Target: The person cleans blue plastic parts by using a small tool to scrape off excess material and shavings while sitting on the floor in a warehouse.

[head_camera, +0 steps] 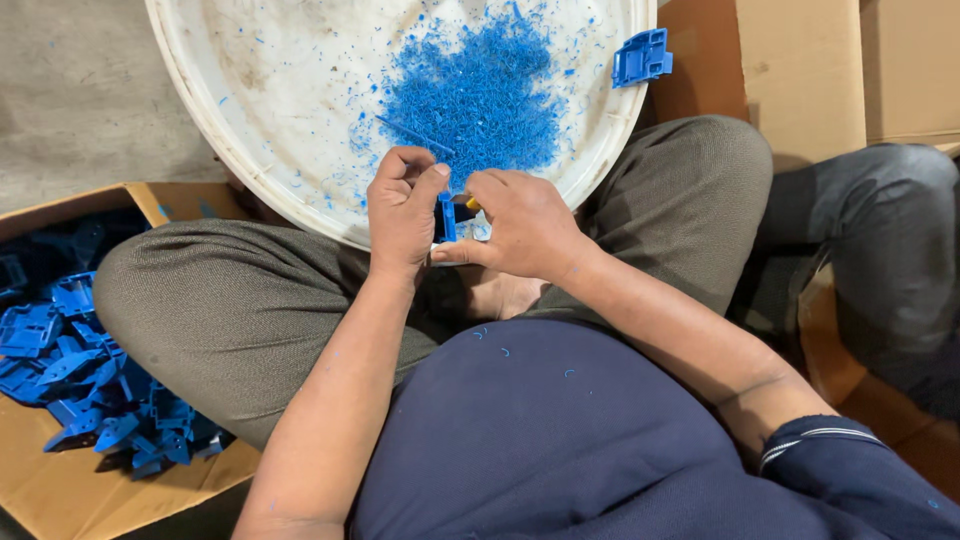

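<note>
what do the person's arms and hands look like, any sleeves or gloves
Both hands are bare, with no gloves, rings or watch visible. The left hand and its forearm are uncovered right down to the picture's lower edge. The right hand and forearm are also bare; near the elbow sits a pushed-up dark navy sleeve cuff with thin pale stripes. A few tiny blue flecks cling to the left forearm.

The blue part (446, 215) looks like smooth hard plastic; at twelve o'clock, the white plastic tub (260, 150) looks scuffed and dusty
</note>
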